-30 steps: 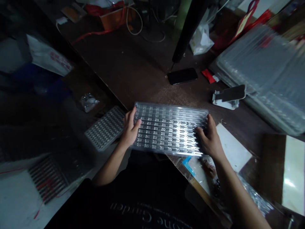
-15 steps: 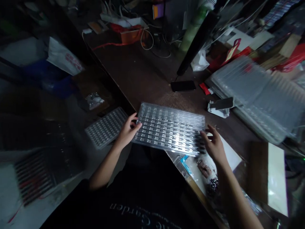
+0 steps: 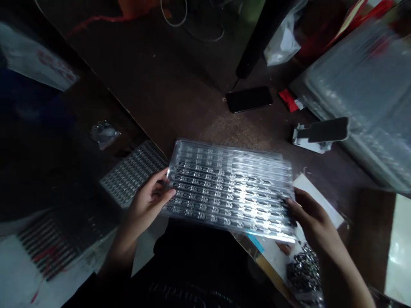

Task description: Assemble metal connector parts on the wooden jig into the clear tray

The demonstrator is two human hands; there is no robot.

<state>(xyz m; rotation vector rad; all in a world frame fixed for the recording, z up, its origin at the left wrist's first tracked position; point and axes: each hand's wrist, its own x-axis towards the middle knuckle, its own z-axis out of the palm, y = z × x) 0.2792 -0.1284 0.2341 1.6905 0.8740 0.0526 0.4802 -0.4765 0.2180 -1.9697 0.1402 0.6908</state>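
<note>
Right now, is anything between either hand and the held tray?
Nothing visible: the left hand is directly on the tray's left end, the right hand on its right end. The underside is hidden.

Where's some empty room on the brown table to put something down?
The biggest bare patch on the table lies left of the black phone, below the white cable. A smaller one shows between the phone and the held tray. It's crowded on the right: phone stand, clear plastic pile, and small metal parts by the right hand.
</note>
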